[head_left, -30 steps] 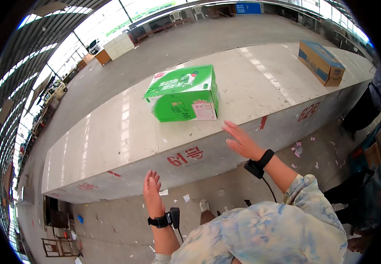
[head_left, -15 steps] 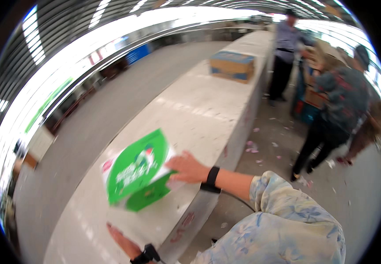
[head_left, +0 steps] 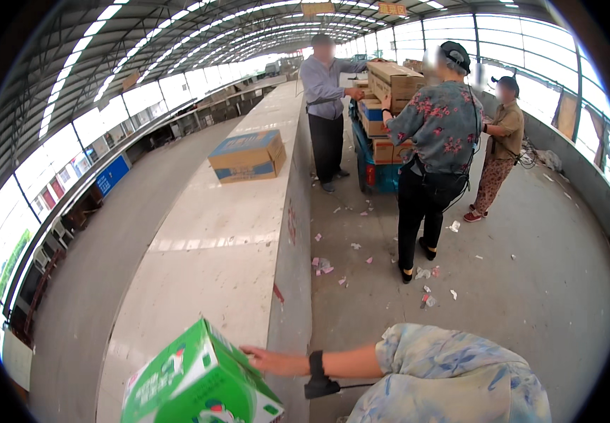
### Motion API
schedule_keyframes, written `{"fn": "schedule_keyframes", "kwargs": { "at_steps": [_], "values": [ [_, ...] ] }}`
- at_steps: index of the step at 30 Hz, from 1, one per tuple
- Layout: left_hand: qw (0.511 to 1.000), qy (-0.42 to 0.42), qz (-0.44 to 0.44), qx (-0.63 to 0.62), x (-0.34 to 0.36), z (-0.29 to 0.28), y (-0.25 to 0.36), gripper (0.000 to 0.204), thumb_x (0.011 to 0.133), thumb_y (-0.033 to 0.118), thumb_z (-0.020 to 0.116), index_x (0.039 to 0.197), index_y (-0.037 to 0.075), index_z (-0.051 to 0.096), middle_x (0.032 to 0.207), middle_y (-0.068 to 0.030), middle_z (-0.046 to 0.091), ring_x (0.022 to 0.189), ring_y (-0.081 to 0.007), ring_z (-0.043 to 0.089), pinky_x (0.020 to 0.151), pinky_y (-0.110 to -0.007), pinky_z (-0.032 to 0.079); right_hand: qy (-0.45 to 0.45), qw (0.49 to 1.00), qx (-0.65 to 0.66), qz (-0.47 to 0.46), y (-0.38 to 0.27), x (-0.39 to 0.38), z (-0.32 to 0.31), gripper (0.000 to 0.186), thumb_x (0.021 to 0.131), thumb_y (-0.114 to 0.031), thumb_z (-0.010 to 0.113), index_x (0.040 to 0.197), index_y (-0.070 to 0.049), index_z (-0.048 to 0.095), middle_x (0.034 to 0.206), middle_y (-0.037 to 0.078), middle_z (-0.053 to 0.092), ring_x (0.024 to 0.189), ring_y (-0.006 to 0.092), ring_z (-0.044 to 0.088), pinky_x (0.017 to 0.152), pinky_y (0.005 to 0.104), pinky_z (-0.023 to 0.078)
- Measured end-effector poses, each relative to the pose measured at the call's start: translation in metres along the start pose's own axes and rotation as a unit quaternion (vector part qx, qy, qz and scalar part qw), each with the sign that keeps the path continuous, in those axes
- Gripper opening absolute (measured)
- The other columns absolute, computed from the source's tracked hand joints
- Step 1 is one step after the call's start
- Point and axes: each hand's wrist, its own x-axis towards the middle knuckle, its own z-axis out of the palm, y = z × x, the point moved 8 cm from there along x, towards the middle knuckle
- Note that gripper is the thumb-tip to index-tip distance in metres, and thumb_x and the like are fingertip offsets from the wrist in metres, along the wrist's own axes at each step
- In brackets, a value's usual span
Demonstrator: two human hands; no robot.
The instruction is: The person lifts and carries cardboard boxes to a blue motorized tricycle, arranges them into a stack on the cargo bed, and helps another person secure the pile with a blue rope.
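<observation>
A green-and-white carton [head_left: 178,374] with printed pictures lies at the lower left, over the near end of the long pale counter, cut off by the lower edge of the view. My right hand [head_left: 273,361] comes in from the right, a black strap round its wrist. Its stretched fingers touch the carton's right side, close to the far corner. My left hand is out of view. Whether the carton rests flat on the counter or is tilted up cannot be made out.
A brown-and-blue carton [head_left: 248,156] stands farther along the counter [head_left: 199,261]. Across the aisle, three people [head_left: 439,134] gather round a blue cart [head_left: 382,173] stacked with cartons [head_left: 395,81]. Paper scraps [head_left: 322,266] litter the floor. A blue panel [head_left: 112,173] is at the far left.
The view has swung up and to the right. The green carton and my right hand now sit lower in the picture, and my left hand has gone out of view.
</observation>
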Motion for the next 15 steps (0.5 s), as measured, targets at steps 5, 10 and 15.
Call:
{"fn": "schedule_keyframes", "kwargs": {
  "at_steps": [5, 10, 15],
  "values": [
    [0.935, -0.202, -0.123, -0.265, -0.055, 0.033, 0.026, 0.078, 0.093, 0.057, 0.035, 0.146, 0.005, 0.012, 0.150, -0.0197, 0.016, 0.134, -0.0370, 0.026, 0.108, -0.048, 0.024, 0.005, 0.999, -0.005, -0.046, 0.021, -0.006, 0.002, 0.071, 0.096, -0.052, 0.032, 0.146, -0.005, 0.014, 0.148, 0.012, 0.023, 0.137, 0.0220, 0.021, 0.111, 0.0338, 0.018],
    [0.867, -0.313, -0.204, -0.331, -0.138, 0.063, 0.033, 0.080, 0.092, 0.061, 0.030, 0.146, 0.005, 0.013, 0.151, -0.0161, 0.017, 0.134, -0.0359, 0.025, 0.108, -0.048, 0.023, 0.002, 0.989, 0.149, -0.017, -0.010, -0.068, -0.077, 0.067, 0.097, -0.052, 0.023, 0.147, -0.008, 0.012, 0.151, 0.008, 0.018, 0.138, 0.0197, 0.018, 0.112, 0.0337, 0.018],
    [0.740, -0.402, -0.254, -0.476, -0.202, 0.108, -0.019, 0.076, 0.092, 0.060, 0.031, 0.141, 0.002, 0.026, 0.145, -0.0159, 0.031, 0.129, -0.0345, 0.033, 0.107, -0.046, 0.026, 0.011, 0.975, 0.221, 0.017, -0.012, -0.180, -0.144, 0.067, 0.096, -0.053, 0.030, 0.146, -0.009, 0.019, 0.150, 0.008, 0.022, 0.136, 0.0190, 0.023, 0.111, 0.0338, 0.021]
  ]
}}
